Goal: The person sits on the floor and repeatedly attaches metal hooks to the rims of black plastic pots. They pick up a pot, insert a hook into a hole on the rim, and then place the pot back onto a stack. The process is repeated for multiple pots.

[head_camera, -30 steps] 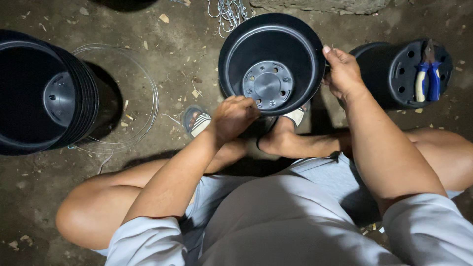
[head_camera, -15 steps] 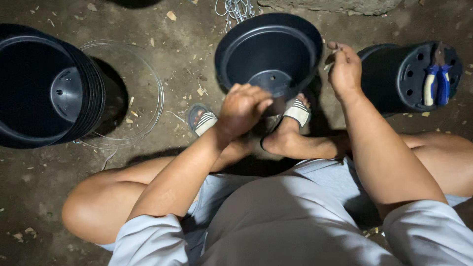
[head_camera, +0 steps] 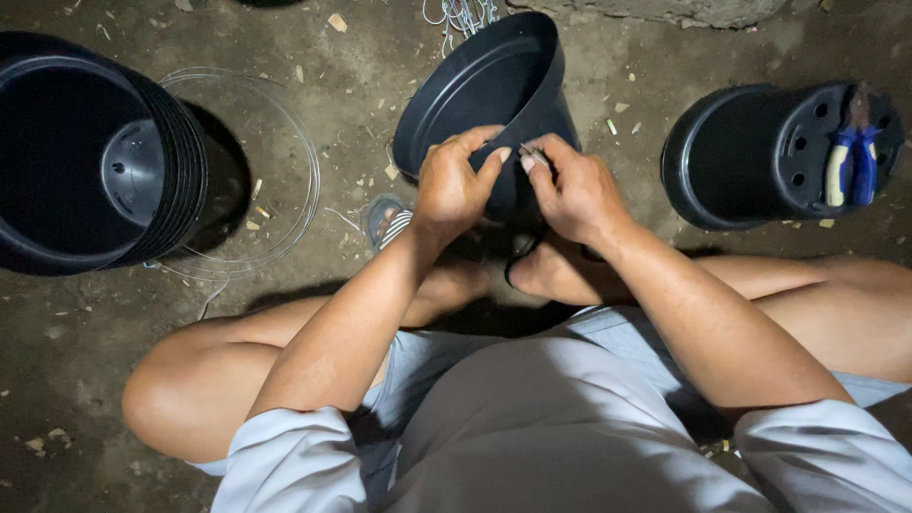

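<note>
Both hands meet at the near rim of a black plastic pot [head_camera: 484, 95], which lies tilted on its side with its mouth facing left and toward the camera. The left hand [head_camera: 454, 185] is closed on that rim, thumb on top and fingers curled under. The right hand [head_camera: 575, 195] is closed in a pinch on a thin piece of wire [head_camera: 534, 152] held against the same rim, just beside the left thumb; how the wire is fastened to the pot cannot be told.

Directly beyond the grip, past the far side of the pot, a bundle of wire hooks [head_camera: 461, 14] lies on the dirt floor [head_camera: 361, 47]. Well to the left of the grip stands a stack of black pots [head_camera: 90, 157], with a coil of clear wire [head_camera: 275, 161] lying beside it. Well to the right of the grip, another black pot [head_camera: 769, 152] lies on its side, and pliers with blue handles [head_camera: 850, 161] rest on its base. Just below the grip, a sandalled foot [head_camera: 388, 220] shows beside the left wrist.
</note>
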